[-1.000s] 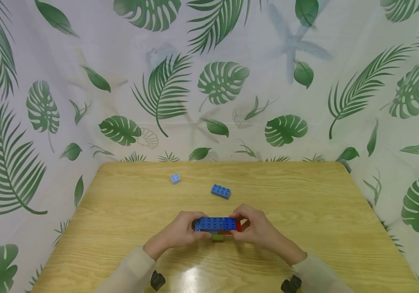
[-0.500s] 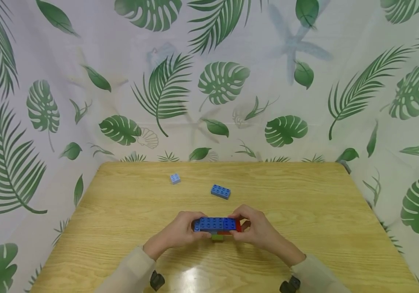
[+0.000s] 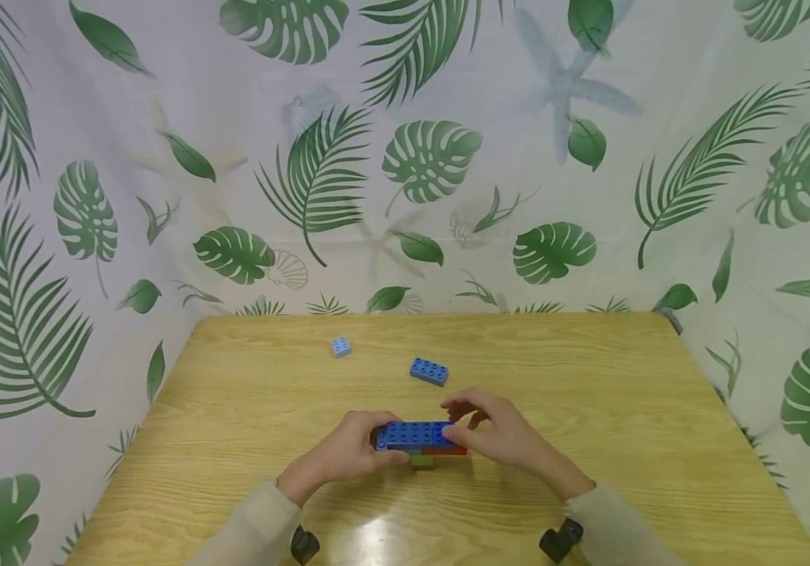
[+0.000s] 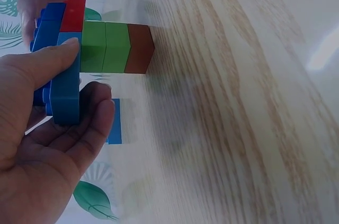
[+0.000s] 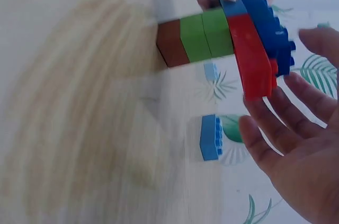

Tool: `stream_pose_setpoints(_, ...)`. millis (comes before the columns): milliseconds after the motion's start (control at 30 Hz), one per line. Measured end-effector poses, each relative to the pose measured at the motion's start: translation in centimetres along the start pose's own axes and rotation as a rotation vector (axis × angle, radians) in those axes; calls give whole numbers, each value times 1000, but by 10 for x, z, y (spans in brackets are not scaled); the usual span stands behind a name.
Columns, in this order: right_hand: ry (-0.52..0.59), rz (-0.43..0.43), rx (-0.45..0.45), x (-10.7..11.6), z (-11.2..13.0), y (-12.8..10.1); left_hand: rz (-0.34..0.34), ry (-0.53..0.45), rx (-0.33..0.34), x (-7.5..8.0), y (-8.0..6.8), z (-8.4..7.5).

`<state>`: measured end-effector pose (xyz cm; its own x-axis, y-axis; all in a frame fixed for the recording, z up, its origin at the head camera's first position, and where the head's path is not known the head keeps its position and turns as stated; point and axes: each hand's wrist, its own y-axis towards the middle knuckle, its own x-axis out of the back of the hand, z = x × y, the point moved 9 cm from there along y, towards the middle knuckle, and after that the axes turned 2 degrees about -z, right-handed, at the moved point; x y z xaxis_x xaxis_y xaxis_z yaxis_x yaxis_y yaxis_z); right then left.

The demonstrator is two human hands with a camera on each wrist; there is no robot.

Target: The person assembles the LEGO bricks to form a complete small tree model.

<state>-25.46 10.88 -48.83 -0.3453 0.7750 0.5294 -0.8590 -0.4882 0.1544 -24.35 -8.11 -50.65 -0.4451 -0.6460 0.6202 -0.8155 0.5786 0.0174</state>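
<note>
Blue-topped plastic brick stack (image 3: 419, 437), near desk (image 3: 589, 409) centre, long axis 9-to-3. Left grip (image 3: 348, 452) curled round 9 o'clock end. Right grip (image 3: 500, 432) at 3 o'clock end, fingers loose, barely touching, holding nothing.

Table (image 3: 589, 440): bare wood is seen to the left, to the right and at the near edge of the block stack (image 3: 419, 437). Stack: flanked closely by the left hand (image 3: 348, 452) and the right hand (image 3: 500, 431), so its sides are blocked. Behind it: a blue brick (image 3: 428, 371) lies near, a small pale brick (image 3: 340, 347) further back left; a gap is left between them. Far and side edges: closed off by the leaf-print curtain (image 3: 405, 196).
</note>
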Motion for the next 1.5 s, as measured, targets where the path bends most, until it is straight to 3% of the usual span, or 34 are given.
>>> stream_pose_setpoints(300, -45, -128, -39, 17, -21, 29, 4, 14, -6, 0, 0, 0)
stream_pose_setpoints(733, -107, -160, -108, 7, -68, 66, -21, 21, 18, 2, 1, 2)
stream_pose_setpoints(1133, -120, -188, -243, 1, -94, 74, -31, -32, 34, 2, -1, 2)
stream_pose_setpoints(1500, -195, -215, -209, 0, -95, 77, -41, -43, -1, 2, 0, 1)
